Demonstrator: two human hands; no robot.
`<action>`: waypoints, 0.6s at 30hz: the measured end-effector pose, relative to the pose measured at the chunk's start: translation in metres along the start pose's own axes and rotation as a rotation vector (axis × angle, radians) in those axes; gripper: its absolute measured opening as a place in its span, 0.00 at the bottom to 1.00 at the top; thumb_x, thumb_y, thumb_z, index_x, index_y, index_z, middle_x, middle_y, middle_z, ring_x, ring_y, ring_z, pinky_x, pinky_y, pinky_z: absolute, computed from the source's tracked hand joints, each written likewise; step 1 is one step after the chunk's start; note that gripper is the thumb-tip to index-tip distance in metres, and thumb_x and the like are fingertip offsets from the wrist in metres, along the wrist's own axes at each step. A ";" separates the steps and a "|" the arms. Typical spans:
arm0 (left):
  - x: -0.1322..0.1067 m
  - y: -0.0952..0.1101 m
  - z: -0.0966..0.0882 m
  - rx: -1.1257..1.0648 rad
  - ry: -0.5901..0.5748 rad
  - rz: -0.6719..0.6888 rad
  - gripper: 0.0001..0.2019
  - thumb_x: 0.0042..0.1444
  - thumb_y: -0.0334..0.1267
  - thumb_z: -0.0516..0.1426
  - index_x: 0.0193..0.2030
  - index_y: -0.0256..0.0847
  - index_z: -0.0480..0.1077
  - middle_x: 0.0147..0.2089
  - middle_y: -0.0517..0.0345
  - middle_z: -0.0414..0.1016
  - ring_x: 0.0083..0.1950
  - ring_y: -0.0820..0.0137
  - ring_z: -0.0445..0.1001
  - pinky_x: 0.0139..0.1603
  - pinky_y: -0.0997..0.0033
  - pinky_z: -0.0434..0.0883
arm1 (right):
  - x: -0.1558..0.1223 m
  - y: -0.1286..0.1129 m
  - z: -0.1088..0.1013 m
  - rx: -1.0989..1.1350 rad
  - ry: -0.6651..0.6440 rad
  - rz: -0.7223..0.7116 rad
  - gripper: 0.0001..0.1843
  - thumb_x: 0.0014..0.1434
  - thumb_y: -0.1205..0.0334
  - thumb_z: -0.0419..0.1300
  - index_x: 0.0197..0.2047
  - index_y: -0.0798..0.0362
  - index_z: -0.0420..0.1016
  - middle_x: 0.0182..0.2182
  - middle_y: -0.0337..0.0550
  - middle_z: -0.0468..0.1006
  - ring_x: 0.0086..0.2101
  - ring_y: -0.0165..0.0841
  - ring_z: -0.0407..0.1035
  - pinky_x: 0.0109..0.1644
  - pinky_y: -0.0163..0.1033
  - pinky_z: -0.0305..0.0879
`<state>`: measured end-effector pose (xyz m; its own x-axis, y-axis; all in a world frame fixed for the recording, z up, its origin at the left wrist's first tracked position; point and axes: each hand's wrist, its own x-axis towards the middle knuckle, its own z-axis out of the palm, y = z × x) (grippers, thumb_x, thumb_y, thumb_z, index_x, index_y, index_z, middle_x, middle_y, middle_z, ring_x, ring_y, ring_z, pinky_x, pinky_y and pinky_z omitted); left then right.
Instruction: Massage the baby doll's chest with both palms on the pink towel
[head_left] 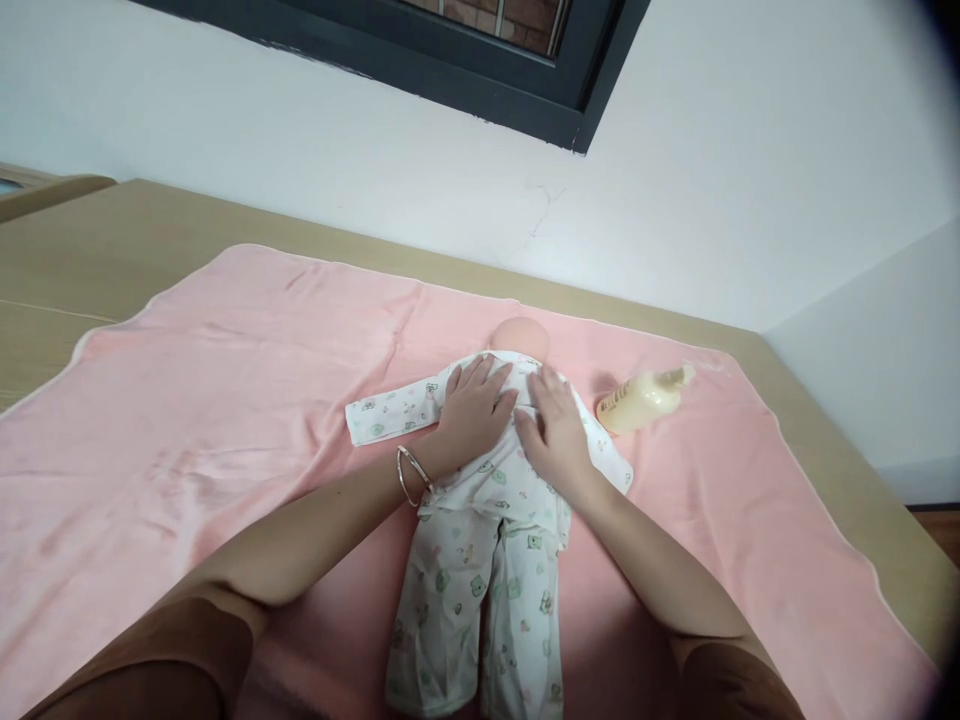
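A baby doll lies on a pink blanket, dressed in a white printed top [491,475] and matching trousers [442,600]. Only the rounded back of its bare head [519,338] shows above the collar. My left hand [476,412] rests flat on the upper part of the top, fingers spread. Beside it, my right hand [556,432] lies on the other side of the top, its fingers stretched out and slightly blurred. One sleeve [390,412] extends out to the left. The other sleeve is partly hidden by my right hand and forearm.
The pink blanket [225,400] covers much of a wooden table [187,215]. A pale yellow pump bottle [641,398] stands to the right of the doll. Behind the table rises a white wall [420,170] with a dark-framed window [480,85].
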<state>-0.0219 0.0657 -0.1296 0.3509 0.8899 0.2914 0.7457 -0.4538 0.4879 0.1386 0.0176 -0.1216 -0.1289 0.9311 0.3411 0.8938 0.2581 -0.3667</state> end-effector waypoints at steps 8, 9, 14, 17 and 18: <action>0.001 -0.002 0.001 0.044 -0.029 0.013 0.26 0.71 0.45 0.46 0.72 0.40 0.60 0.76 0.42 0.58 0.78 0.55 0.53 0.76 0.43 0.51 | -0.008 -0.009 0.003 -0.048 0.071 -0.034 0.34 0.72 0.53 0.44 0.74 0.63 0.53 0.75 0.60 0.50 0.75 0.44 0.38 0.75 0.63 0.41; 0.001 -0.003 0.001 0.051 -0.031 0.023 0.26 0.71 0.45 0.45 0.72 0.40 0.60 0.76 0.41 0.58 0.78 0.55 0.53 0.76 0.43 0.51 | -0.007 -0.011 0.002 -0.056 0.009 -0.033 0.33 0.73 0.53 0.43 0.74 0.62 0.54 0.75 0.59 0.50 0.75 0.44 0.39 0.75 0.63 0.41; 0.002 -0.005 0.003 0.047 -0.013 0.041 0.26 0.71 0.44 0.44 0.70 0.33 0.62 0.74 0.39 0.62 0.76 0.55 0.56 0.76 0.46 0.52 | 0.000 -0.017 -0.012 -0.068 -0.181 0.018 0.32 0.73 0.52 0.45 0.72 0.64 0.61 0.72 0.60 0.57 0.72 0.48 0.49 0.75 0.61 0.44; 0.002 -0.006 0.004 0.051 0.029 0.041 0.26 0.69 0.44 0.46 0.68 0.31 0.62 0.71 0.38 0.65 0.74 0.55 0.60 0.75 0.47 0.54 | 0.002 -0.017 -0.035 -0.063 -0.098 0.044 0.32 0.71 0.53 0.47 0.71 0.65 0.62 0.71 0.61 0.60 0.71 0.48 0.52 0.75 0.60 0.44; 0.003 -0.006 0.004 0.061 0.045 0.047 0.26 0.69 0.44 0.46 0.68 0.31 0.63 0.71 0.38 0.66 0.73 0.55 0.61 0.75 0.47 0.56 | 0.002 -0.016 -0.044 -0.055 -0.060 0.056 0.32 0.71 0.53 0.48 0.71 0.64 0.61 0.71 0.61 0.60 0.71 0.47 0.53 0.75 0.60 0.44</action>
<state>-0.0228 0.0710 -0.1351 0.3613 0.8640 0.3506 0.7625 -0.4902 0.4222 0.1426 0.0040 -0.0771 -0.1018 0.9578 0.2686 0.9224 0.1921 -0.3351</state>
